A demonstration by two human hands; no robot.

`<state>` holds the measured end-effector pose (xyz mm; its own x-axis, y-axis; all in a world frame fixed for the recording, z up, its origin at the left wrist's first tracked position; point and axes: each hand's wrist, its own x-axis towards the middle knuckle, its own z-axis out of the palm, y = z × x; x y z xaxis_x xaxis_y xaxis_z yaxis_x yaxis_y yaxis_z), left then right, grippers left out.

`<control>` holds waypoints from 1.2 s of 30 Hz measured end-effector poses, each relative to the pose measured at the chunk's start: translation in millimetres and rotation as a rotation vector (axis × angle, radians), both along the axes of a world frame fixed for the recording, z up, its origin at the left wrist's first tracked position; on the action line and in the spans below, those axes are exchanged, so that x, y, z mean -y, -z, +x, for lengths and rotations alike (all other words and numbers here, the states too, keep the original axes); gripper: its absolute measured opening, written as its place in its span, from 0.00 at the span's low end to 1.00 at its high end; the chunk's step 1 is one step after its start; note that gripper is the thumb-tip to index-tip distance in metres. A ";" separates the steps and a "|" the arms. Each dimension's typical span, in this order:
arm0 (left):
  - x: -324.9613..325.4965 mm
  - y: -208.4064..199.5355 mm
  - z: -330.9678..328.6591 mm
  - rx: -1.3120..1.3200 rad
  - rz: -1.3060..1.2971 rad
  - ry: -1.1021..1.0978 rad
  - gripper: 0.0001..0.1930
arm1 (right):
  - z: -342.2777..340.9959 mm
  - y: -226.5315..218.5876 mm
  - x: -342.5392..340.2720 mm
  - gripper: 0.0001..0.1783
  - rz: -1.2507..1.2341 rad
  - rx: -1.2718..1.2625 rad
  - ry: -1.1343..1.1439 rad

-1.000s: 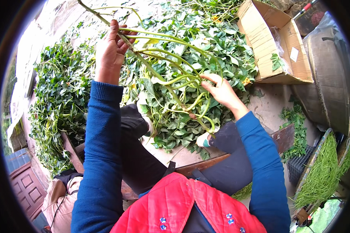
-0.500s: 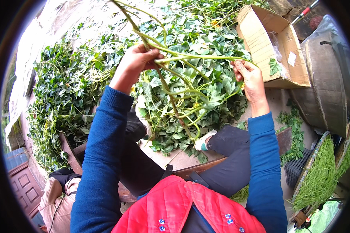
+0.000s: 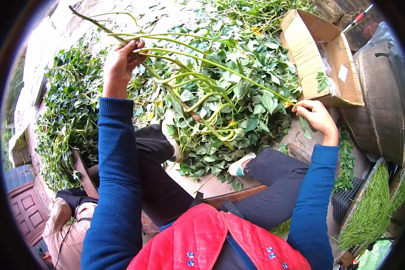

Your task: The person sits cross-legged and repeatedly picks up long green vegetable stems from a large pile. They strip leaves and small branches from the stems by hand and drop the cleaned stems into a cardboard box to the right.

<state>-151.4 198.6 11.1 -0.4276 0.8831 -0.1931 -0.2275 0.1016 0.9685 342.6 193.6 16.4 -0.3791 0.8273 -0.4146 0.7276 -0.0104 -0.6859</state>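
My left hand (image 3: 122, 59) is closed around the thick stem of a leafy green vine (image 3: 168, 88), raised above the heap in front of me. Several long pale stalks branch off this stem, some curling downward. Between finger and thumb, my right hand (image 3: 316, 118) pinches the far end of one long leaf stalk (image 3: 238, 73), which stretches across from near my left hand. A leaf (image 3: 305, 128) hangs just below the right fingers. Beneath both hands lies a large heap of cut vines and leaves (image 3: 261, 81), partly hidden by the held vine.
An open cardboard box (image 3: 301, 42) lies right of the heap, beside a large grey-brown container (image 3: 378, 99). Round trays of thin green strips (image 3: 369, 207) and a dark plastic basket (image 3: 342, 200) stand at the right. Another person (image 3: 69, 225) sits at lower left.
My hands have moved apart. The left went up and left with the vine's stem; the right went right and down, drawing the stalk out into a longer line.
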 end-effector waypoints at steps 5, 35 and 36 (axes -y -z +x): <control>-1.5 4.7 9.0 -0.010 -0.019 0.107 0.09 | 7.2 25.7 -18.1 0.11 0.319 0.068 0.388; 6.6 -11.1 151.8 0.191 0.186 0.963 0.20 | -147.3 0.6 15.9 0.05 0.454 -0.367 -0.085; 3.8 -6.1 150.9 0.193 0.187 0.975 0.17 | -149.1 0.4 17.8 0.05 0.473 -0.415 -0.110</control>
<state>-0.5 194.8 17.2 0.5204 0.8539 -0.0056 -0.2809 0.1774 0.9432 193.6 175.7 15.9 -0.5224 0.8322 0.1857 0.3803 0.4223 -0.8228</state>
